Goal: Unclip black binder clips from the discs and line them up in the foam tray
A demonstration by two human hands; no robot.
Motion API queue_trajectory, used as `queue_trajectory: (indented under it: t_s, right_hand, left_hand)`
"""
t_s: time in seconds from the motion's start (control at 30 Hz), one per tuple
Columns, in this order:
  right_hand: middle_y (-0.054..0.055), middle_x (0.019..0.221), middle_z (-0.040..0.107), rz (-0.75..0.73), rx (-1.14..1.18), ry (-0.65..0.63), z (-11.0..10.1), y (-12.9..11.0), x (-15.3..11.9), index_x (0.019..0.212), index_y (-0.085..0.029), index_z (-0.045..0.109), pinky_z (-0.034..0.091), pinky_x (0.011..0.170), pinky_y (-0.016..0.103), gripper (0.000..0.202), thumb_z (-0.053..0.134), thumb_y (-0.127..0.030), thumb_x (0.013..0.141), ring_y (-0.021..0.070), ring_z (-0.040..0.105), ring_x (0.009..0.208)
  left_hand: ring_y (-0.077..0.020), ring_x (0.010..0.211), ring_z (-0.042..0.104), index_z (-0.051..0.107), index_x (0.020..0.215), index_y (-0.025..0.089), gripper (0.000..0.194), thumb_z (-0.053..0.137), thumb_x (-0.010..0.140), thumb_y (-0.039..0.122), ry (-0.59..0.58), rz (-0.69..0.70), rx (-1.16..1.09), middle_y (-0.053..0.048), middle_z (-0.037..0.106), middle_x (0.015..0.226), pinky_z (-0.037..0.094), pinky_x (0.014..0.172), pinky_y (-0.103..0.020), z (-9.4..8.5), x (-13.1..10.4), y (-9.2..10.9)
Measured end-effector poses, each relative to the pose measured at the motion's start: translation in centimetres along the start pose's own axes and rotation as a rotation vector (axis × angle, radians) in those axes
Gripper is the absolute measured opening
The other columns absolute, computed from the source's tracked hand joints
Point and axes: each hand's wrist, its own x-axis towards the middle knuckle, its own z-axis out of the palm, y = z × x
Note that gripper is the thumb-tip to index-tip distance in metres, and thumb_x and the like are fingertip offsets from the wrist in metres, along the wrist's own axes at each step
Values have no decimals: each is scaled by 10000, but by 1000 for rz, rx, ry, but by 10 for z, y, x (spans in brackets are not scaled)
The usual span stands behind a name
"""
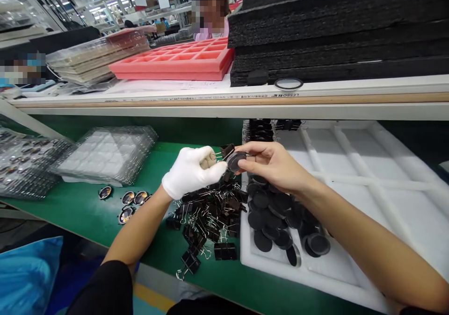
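Observation:
My left hand (196,171), in a white glove, pinches the wire handles of a black binder clip (228,150). Bare, my right hand (268,163) holds a round dark disc (235,161) between thumb and fingers. Disc and clip meet between the two hands; whether the clip grips the disc's edge cannot be made out. Beneath my hands lies a heap of black binder clips (210,214) with silver wire handles. Under my right forearm, many similar black discs (270,217) are piled in a compartment of a white tray (354,182).
Several small round metal-rimmed parts (128,198) lie on the green table (168,153) at left. Clear plastic trays (105,153) stand behind them. A shelf edge (196,110) crosses above, bearing pink foam trays (175,62) and black foam sheets (336,34). A person (212,25) sits beyond.

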Motion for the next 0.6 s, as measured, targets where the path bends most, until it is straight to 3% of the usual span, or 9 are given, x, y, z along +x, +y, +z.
queue_trajectory:
  t_s: [0.2,0.43,0.6]
  right_hand:
    - [47,945,761,-11,13,228,-15,0,6,918,-231,811,638,711,317,405,993,-454,634,184,697,815]
    - [49,959,776,18,-55,162,-23,6,10,919,-237,818,637,729,317,399,988,-465,639,200,715,862]
    - [59,953,784,25,-105,149,-28,11,12,939,-230,819,645,747,356,411,972,-485,655,228,723,876]
  left_hand:
    - [-83,557,383,530,653,190,283,615,817,405,-67,-117,-115,52,448,570,329,515,-223,-1,2,-10]
    - [-76,548,366,548,660,180,305,607,846,416,-189,-101,-195,54,431,578,288,491,-215,3,5,-12]
    - [-73,538,348,536,636,179,321,592,851,412,-207,-99,-158,56,414,560,268,485,-218,5,6,-12]
